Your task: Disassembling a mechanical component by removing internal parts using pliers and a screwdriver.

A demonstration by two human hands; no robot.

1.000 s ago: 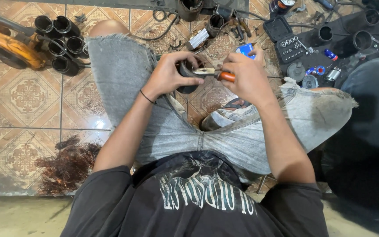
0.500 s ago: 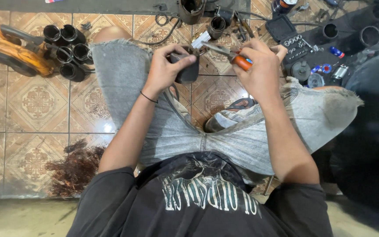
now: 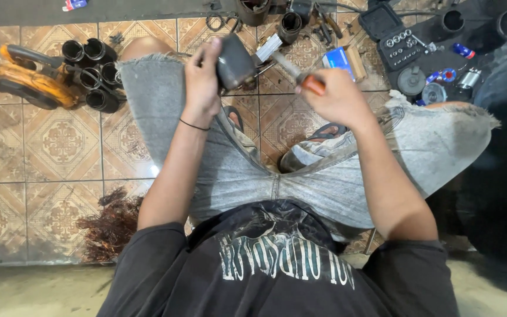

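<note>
Posture: you sit on the tiled floor point(image 3: 60, 147), knees spread, in frayed grey denim shorts point(image 3: 236, 176) and a black printed shirt point(image 3: 277, 264).
Left hand: your left hand point(image 3: 202, 76) is closed around a dark cylindrical part point(image 3: 235, 61), held up over your left thigh, tilted; thin black band on that wrist.
Right hand: your right hand point(image 3: 338, 97) is fisted on a screwdriver point(image 3: 300, 73) with an orange handle; shaft points up-left toward the dark part.
Contact: screwdriver tip sits just beside the part; cannot tell if it touches, motion blur there.
Part location: above the left thigh, near frame centre-top, well above the floor tiles.
Left of you: cluster of black tubes point(image 3: 92, 73) stacked open-end up toward camera, touching an orange power tool point(image 3: 19, 79) lying on the tiles.
Lower left: tangle of reddish-brown wire point(image 3: 112, 226) on the floor beside your left hip.
Ahead of you: blue box point(image 3: 338, 58) on the tiles, loose dark metal parts near it.
Upper right: open black socket set point(image 3: 403, 44) on a dark mat, round metal parts and small blue items just beside it.
Between legs: a sandal point(image 3: 327, 132) partly hidden by your right thigh.
</note>
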